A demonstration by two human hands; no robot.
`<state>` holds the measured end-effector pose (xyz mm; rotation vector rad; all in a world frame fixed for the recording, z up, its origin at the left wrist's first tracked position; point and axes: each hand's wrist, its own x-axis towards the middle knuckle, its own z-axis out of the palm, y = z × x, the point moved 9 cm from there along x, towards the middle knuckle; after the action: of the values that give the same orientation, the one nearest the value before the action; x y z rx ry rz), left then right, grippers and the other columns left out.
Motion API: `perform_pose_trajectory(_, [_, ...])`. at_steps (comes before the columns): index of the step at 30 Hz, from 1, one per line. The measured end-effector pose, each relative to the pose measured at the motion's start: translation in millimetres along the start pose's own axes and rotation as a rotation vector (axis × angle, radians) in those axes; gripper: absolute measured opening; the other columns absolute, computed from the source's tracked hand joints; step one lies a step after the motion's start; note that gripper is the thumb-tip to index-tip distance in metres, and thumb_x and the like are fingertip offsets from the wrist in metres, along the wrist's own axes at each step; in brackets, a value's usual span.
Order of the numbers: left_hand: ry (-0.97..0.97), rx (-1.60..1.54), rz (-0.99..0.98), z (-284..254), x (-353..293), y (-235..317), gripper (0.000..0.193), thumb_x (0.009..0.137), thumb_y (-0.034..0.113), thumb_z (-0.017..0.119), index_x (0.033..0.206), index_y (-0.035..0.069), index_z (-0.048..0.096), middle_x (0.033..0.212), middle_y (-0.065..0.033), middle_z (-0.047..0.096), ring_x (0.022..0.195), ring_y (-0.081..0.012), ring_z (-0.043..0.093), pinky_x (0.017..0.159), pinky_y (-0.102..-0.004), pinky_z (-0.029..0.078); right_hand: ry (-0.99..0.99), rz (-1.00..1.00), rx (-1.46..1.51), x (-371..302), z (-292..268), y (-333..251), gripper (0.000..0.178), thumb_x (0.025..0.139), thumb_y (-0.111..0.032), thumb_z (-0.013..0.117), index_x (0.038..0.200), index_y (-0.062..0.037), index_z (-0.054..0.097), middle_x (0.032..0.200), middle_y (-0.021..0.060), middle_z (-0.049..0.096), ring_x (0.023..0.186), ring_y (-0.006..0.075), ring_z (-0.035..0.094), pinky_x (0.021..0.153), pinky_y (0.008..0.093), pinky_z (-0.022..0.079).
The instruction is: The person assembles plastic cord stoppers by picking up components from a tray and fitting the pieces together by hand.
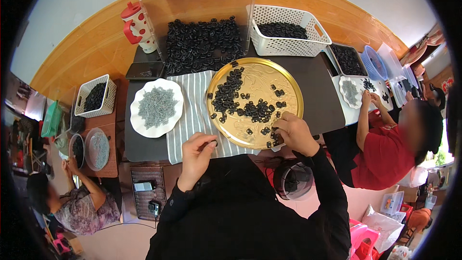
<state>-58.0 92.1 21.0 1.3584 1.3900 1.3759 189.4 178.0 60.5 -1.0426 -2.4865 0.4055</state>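
My left hand (195, 159) is closed in a pinch over the striped cloth (190, 115), with a small black plastic piece (214, 143) at its fingertips. At the lower right of the round gold tray (262, 78), my right hand (298, 135) has its fingers pressed together among black pieces; what they hold, if anything, is hidden. Several black two-holed pieces (227, 92) are heaped on the tray's left side, with more scattered across its middle and right. A white scalloped plate (136, 124) left of the cloth bears a pile of small silvery metal parts (158, 106).
Behind stand a clear bin (202, 0) and a white basket (274, 47), both with black pieces. A phone (144, 70) and red-lidded tumbler (139, 26) are at the back left. Co-workers sit at the right (380, 149) and left (89, 202). A waste bin (294, 183) stands below the table.
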Motion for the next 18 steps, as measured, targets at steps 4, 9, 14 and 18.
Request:
perform_pose_trajectory(4, [0.076,0.552,0.198,1,6,22,0.016,0.073,-0.004,0.064,0.089,-0.002,0.066,0.083,-0.0152,0.058,0.077,-0.0326,0.055,0.067,-0.0384,0.046,-0.051,0.037,0.016,1,3,6,0.008,0.075,-0.005,0.061,0.083,-0.0040,0.060,0.081,0.0133,0.053,0.077,0.0343,0.058,0.064,0.0412,0.047])
perform_pose_trajectory(9, [0.172,0.686,0.275,5,8,44,0.013,0.073,-0.003,0.065,0.086,-0.001,0.067,0.083,-0.0133,0.056,0.081,-0.0313,0.053,0.068,-0.0380,0.044,0.015,0.005,0.079,2,3,3,0.010,0.075,-0.001,0.062,0.082,-0.0006,0.056,0.079,0.0141,0.054,0.073,0.0293,0.059,0.062,0.0364,0.048])
perform_pose_trajectory(14, [0.044,0.639,0.388,38,18,62,0.011,0.071,-0.004,0.065,0.081,-0.002,0.066,0.080,-0.0121,0.056,0.079,-0.0306,0.052,0.067,-0.0378,0.043,0.104,0.340,0.872,-5,16,4,0.012,0.080,0.006,0.061,0.091,0.0023,0.058,0.076,0.0058,0.053,0.070,0.0097,0.052,0.061,0.0239,0.042])
perform_pose_trajectory(18, [-0.096,0.731,0.410,66,35,65,0.010,0.068,-0.003,0.067,0.078,0.000,0.067,0.078,-0.0117,0.056,0.077,-0.0303,0.050,0.066,-0.0383,0.043,0.215,0.254,0.851,-6,19,-6,0.015,0.083,0.006,0.059,0.097,0.0014,0.062,0.078,0.0010,0.053,0.074,0.0076,0.052,0.065,0.0202,0.041])
